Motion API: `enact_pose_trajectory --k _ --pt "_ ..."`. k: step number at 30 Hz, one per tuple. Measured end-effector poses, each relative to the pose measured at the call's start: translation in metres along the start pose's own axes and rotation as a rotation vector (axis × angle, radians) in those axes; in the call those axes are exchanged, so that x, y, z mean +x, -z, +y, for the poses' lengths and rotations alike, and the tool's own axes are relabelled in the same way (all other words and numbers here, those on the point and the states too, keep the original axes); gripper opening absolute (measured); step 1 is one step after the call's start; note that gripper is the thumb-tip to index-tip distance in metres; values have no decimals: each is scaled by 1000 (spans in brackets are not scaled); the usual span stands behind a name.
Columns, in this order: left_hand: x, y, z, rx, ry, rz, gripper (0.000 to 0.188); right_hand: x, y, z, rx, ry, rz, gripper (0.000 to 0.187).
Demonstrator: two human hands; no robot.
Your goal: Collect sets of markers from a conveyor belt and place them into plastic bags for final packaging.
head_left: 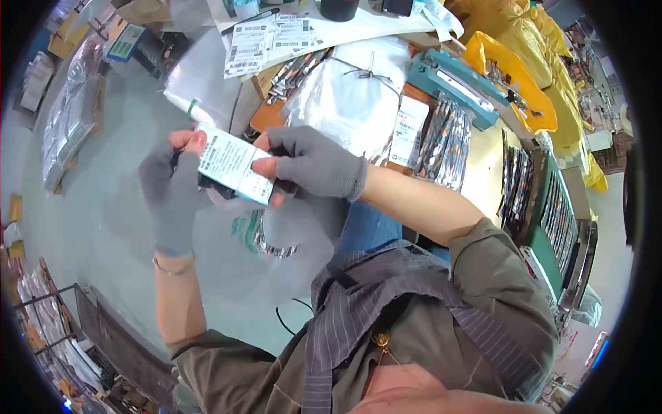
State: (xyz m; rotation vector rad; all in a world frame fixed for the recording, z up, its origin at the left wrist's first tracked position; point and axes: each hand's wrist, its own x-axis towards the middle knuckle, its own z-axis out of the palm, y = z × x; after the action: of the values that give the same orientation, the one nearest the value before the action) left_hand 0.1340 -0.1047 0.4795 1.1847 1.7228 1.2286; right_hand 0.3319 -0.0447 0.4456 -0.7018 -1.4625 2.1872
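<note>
My left hand (pixel 167 190) and my right hand (pixel 314 160) wear grey gloves with bare fingertips. Between them they grip a small flat packet (pixel 234 164) with a white printed label on top and a dark underside. The left thumb and fingers pinch its left end; the right thumb presses on the label near the right end. It is held up in front of the table's left edge. Beyond it lies a pile of clear plastic bags (pixel 358 93). Another white-labelled packet (pixel 409 131) rests beside a row of dark, shiny packets (pixel 443 143).
A blue-green bench sealer (pixel 458 86) stands at the back right, with an orange-yellow bin (pixel 510 72) behind it. Printed label sheets (pixel 265 43) lie at the back. To my right, a green tray (pixel 541 259) holds stacked packets. Wrapped bundles (pixel 69 124) lie at far left.
</note>
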Motion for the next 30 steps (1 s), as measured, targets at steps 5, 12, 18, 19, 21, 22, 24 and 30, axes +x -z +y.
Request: enact_pose_trajectory --k 5,12,18,19,21,22,24,30 --pt "-48 -18 -5 723 -707 97 24 0 -20 -4 -188 -82 165 23" --pt "-47 104 -91 -77 -171 269 15 -28 -3 -17 -558 86 -307 23" --pt "-43 200 -390 1000 388 528 38 -97 73 -27 -442 -218 288 11" --pt "-78 237 -450 905 460 402 28 -100 83 -25 -470 -267 294 12" --pt "-42 190 -462 810 461 339 29 -131 106 -10 -424 -302 476 14" --pt "-34 138 -454 730 468 296 29 -149 112 -8 -392 -313 562 15" --pt "-46 52 -407 592 469 243 31 -155 112 -4 -436 -330 653 17" --pt "-49 65 -333 163 460 165 36 -81 127 -13 -594 28 686 26"
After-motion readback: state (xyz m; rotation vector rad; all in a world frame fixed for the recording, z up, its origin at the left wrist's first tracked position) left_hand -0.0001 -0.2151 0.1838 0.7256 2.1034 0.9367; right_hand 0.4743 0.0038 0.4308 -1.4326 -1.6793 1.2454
